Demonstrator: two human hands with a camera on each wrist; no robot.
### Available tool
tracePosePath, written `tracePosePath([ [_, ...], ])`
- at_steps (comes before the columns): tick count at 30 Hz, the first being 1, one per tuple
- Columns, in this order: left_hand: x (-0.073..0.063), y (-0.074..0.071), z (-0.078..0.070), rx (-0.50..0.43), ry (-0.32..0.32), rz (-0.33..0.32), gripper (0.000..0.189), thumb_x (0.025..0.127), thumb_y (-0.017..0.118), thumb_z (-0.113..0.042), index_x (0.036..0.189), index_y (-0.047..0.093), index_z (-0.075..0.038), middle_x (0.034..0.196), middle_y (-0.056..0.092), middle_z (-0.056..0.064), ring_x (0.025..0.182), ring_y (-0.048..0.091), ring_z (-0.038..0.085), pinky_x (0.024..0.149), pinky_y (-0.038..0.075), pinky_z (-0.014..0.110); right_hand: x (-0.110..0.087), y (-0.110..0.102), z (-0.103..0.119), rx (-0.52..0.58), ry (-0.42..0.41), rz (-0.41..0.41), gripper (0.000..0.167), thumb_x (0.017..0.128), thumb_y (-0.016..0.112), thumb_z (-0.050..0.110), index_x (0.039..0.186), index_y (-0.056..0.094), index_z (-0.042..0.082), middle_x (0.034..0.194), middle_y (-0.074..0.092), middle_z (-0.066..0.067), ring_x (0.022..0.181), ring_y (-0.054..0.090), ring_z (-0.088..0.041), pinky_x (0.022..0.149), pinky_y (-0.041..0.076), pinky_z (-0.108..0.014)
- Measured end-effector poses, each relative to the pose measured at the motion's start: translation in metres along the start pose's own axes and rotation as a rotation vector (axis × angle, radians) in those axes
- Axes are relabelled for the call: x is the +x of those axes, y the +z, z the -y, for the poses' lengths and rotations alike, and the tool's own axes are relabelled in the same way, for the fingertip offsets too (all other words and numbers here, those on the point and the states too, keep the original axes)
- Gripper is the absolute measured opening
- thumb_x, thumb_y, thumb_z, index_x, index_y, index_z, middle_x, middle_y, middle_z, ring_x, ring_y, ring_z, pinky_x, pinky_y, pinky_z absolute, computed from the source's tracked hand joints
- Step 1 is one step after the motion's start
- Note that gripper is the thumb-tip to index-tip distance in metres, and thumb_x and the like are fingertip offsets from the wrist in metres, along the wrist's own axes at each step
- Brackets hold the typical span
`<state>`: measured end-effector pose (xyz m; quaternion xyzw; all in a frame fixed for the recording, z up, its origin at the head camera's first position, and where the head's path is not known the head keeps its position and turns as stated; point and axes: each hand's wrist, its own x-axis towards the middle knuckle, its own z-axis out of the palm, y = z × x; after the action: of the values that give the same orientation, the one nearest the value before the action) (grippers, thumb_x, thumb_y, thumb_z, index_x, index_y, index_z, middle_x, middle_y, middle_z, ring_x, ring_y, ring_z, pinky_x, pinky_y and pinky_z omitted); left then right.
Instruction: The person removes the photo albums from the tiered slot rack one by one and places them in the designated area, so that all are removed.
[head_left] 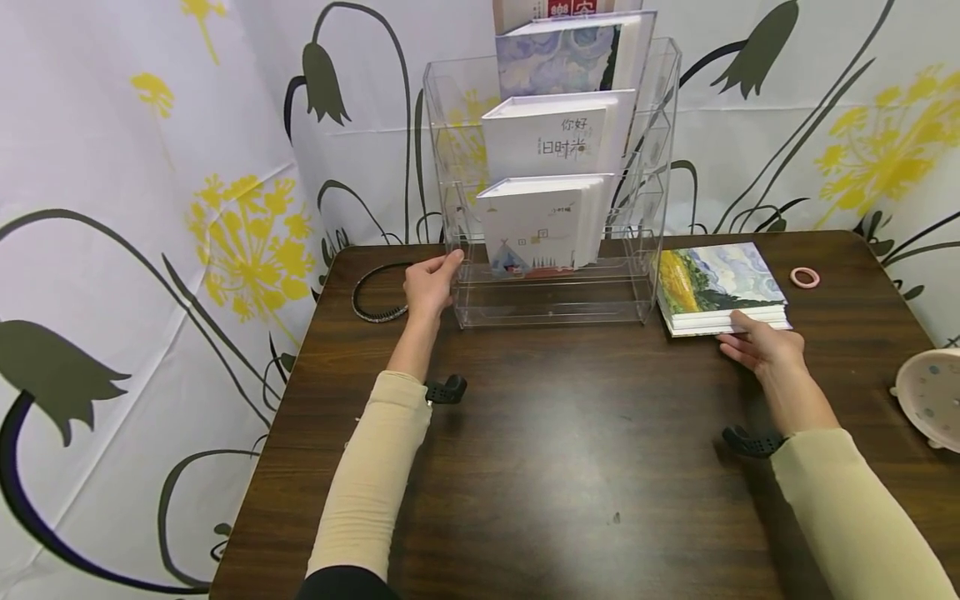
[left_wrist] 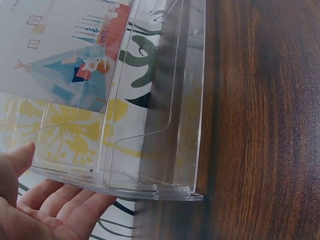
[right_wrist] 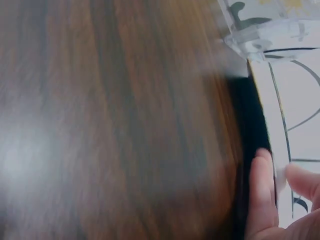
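Note:
A clear acrylic tiered book rack (head_left: 551,312) stands at the back of the table, holding several books, with a white one (head_left: 536,225) showing a tent picture in front. My left hand (head_left: 431,287) grips the rack's left side panel, thumb at the front and fingers along the outside (left_wrist: 75,207). To the right of the rack, my right hand (head_left: 772,346) pinches the near edge of a small stack of books (head_left: 727,279) with a painted landscape cover. Its thumb lies on top and the fingers reach beneath; the right wrist view (right_wrist: 272,200) is blurred.
A dark braided headband (head_left: 382,317) lies left of the rack. On the right are a pink ring (head_left: 805,277) and, at the frame's edge, a pale dotted container (head_left: 933,400). A flower-patterned curtain (head_left: 247,250) hangs behind the brown table (head_left: 555,467).

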<state>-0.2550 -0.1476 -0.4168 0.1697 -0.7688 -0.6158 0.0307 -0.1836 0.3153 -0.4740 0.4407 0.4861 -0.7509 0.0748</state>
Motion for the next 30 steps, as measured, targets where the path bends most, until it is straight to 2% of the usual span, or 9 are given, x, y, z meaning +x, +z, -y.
tracePosePath([
  [3,0.0,0.0,0.0,-0.002,0.009,-0.002,0.05,0.089,0.071,-0.045,0.121,0.07,-0.006,0.12,0.064,0.011,0.109,0.058,0.024,0.085,0.056,0.046,0.0,-0.009,0.002,-0.069,0.017,0.11,0.038,0.085,0.079,0.015,0.11,0.051,0.011,0.071,0.07,-0.005,0.067,0.072,-0.019,0.068,0.059,-0.033],
  [6,0.001,0.0,0.0,0.002,0.013,0.003,0.051,0.089,0.071,-0.046,0.122,0.07,-0.007,0.123,0.063,0.011,0.113,0.057,0.024,0.086,0.056,0.045,0.001,-0.02,0.005,-0.167,0.043,0.201,0.015,0.088,0.075,0.018,0.093,0.062,0.012,0.073,0.072,-0.005,0.071,0.072,-0.017,0.071,0.058,-0.031],
  [7,0.001,0.0,0.0,0.001,0.013,0.003,0.051,0.089,0.071,-0.046,0.122,0.07,-0.007,0.124,0.063,0.011,0.113,0.057,0.024,0.086,0.056,0.045,0.001,-0.023,0.006,-0.2,0.049,0.223,0.012,0.09,0.073,0.02,0.087,0.065,0.012,0.073,0.072,-0.005,0.071,0.072,-0.016,0.072,0.058,-0.031],
  [9,0.001,0.0,0.0,0.002,0.014,0.003,0.052,0.089,0.071,-0.046,0.122,0.069,-0.007,0.125,0.063,0.011,0.114,0.057,0.023,0.086,0.056,0.045,0.003,-0.029,0.008,-0.263,0.055,0.251,0.016,0.092,0.071,0.023,0.08,0.066,0.014,0.074,0.073,-0.005,0.072,0.072,-0.015,0.073,0.058,-0.03],
  [12,0.001,0.0,0.001,-0.001,0.011,0.0,0.051,0.089,0.071,-0.046,0.122,0.07,-0.007,0.121,0.064,0.011,0.111,0.058,0.023,0.085,0.056,0.044,0.004,-0.035,0.01,-0.347,0.035,0.264,0.018,0.094,0.068,0.026,0.092,0.061,0.01,0.074,0.073,-0.003,0.072,0.072,-0.015,0.073,0.058,-0.03],
  [16,0.002,0.001,0.002,-0.01,0.004,0.005,0.05,0.089,0.07,-0.046,0.122,0.07,-0.008,0.117,0.065,0.011,0.108,0.06,0.022,0.084,0.056,0.043,0.005,-0.037,0.01,-0.429,0.001,0.233,0.033,0.094,0.067,0.029,0.11,0.048,0.007,0.073,0.072,-0.002,0.072,0.072,-0.014,0.073,0.058,-0.03],
  [20,0.002,0.002,0.002,-0.021,0.006,0.008,0.049,0.09,0.07,-0.045,0.123,0.07,-0.008,0.118,0.065,0.011,0.109,0.06,0.022,0.085,0.056,0.043,0.004,-0.038,0.009,-0.482,-0.026,0.216,0.034,0.095,0.065,0.031,0.111,0.049,0.006,0.072,0.072,-0.001,0.07,0.072,-0.013,0.071,0.059,-0.03],
  [27,0.001,0.002,0.001,-0.028,-0.003,0.0,0.047,0.09,0.07,-0.043,0.121,0.071,-0.007,0.119,0.065,0.011,0.109,0.059,0.022,0.086,0.055,0.045,0.003,-0.041,0.01,-0.528,-0.049,0.241,0.04,0.095,0.065,0.035,0.115,0.049,0.004,0.073,0.072,0.0,0.072,0.072,-0.013,0.073,0.059,-0.031],
  [30,0.001,0.002,0.001,-0.026,0.001,-0.001,0.048,0.09,0.071,-0.044,0.12,0.071,-0.007,0.117,0.065,0.01,0.108,0.059,0.022,0.086,0.056,0.045,0.001,-0.04,0.009,-0.573,-0.095,0.251,0.045,0.095,0.065,0.036,0.119,0.049,0.002,0.073,0.072,0.001,0.072,0.072,-0.013,0.073,0.059,-0.032],
])
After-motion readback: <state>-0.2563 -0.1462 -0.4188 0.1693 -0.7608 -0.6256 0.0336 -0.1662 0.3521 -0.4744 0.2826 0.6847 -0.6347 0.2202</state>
